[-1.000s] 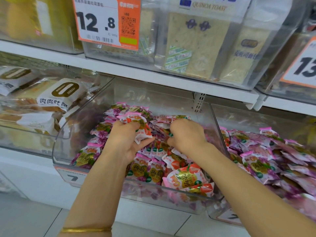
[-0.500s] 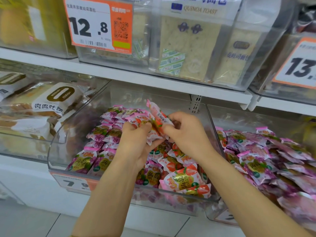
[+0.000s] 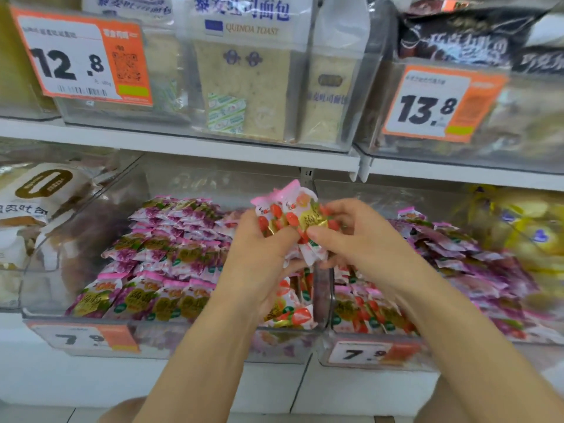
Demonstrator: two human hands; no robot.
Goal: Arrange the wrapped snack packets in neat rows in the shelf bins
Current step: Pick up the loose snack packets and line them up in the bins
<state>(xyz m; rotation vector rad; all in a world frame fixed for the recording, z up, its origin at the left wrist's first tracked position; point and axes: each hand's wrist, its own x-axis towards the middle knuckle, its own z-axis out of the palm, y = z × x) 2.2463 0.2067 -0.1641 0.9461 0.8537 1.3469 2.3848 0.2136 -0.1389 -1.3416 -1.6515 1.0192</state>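
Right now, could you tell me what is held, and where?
The left hand and right hand grip a bunch of pink-and-red wrapped snack packets by its lower half.

The left hand (image 3: pixel 259 257) and the right hand (image 3: pixel 360 236) hold a bunch (image 3: pixel 290 209) of red and pink packets up over a clear bin (image 3: pixel 213 343). Both hands pinch it with thumb and fingers. Purple packets (image 3: pixel 171 257) lie in rows in the bin. More packets fill the next bin (image 3: pixel 457 355) on the right. Bread (image 3: pixel 244 87) sits on the shelf (image 3: pixel 183 141) above.
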